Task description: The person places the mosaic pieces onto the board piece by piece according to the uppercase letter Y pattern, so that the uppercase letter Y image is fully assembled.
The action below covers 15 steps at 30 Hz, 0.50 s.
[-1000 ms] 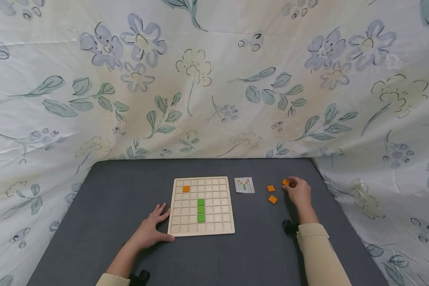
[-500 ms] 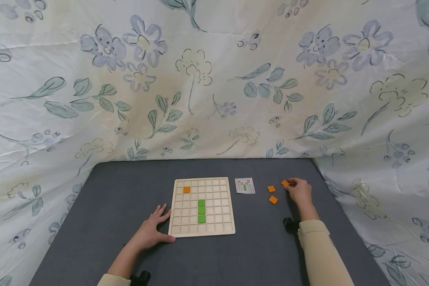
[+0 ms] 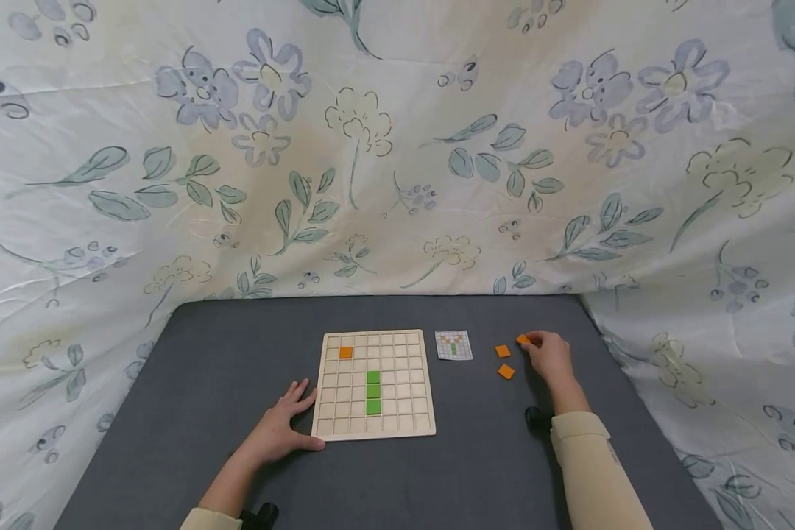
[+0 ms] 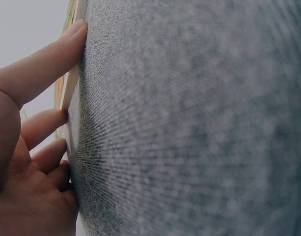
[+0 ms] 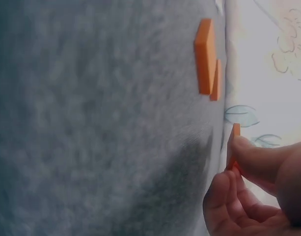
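Note:
My right hand (image 3: 548,355) pinches an orange square tile (image 5: 233,146) between thumb and fingers, at the right of the table. In the right wrist view the tile is tilted on edge and the thumb covers part of it. Two more orange tiles (image 3: 506,372) lie just left of that hand. My left hand (image 3: 281,427) is spread at the lower left corner of a pale wooden grid board (image 3: 404,419), thumb and fingertips at its edge. In the board's cells sit a column of three green tiles (image 3: 373,391) and one orange tile (image 3: 346,352).
A small printed card (image 3: 453,345) with a coloured grid pattern lies between the board and the loose tiles. A dark grey cloth covers the table (image 3: 397,486). Behind it hangs a flowered curtain (image 3: 397,147).
My right hand has shifted slightly left with the orange tile between its fingers. The left hand stays at the board's edge.

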Available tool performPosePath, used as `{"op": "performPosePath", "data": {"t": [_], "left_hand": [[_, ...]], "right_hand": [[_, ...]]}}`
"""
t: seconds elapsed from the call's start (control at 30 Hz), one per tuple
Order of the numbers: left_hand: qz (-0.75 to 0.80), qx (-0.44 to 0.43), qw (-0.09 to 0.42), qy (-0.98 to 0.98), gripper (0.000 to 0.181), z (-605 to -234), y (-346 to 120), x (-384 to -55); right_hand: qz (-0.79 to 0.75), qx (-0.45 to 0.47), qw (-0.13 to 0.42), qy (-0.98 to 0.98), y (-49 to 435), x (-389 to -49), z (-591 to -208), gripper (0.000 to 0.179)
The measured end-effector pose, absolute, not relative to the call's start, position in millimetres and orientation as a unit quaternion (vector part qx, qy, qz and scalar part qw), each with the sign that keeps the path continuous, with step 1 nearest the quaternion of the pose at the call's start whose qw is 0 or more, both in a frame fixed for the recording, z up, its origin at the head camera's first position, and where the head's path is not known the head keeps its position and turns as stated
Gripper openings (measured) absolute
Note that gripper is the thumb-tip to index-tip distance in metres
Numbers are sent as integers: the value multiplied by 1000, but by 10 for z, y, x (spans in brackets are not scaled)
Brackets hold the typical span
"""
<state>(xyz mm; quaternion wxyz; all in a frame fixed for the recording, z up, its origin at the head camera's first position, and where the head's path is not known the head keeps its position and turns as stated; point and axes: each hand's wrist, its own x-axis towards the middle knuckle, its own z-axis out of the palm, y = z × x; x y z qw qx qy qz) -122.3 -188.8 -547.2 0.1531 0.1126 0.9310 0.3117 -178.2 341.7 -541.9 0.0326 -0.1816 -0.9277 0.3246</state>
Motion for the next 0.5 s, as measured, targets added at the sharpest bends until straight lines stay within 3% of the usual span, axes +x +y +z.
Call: {"op": "performPosePath", "data": {"t": [0.5], "left_hand": [[309, 110, 151, 933, 108, -5466, -1882, -1208]], "right_hand": [[332, -98, 60, -936, 3132, -1664, -5230, 35]]}}
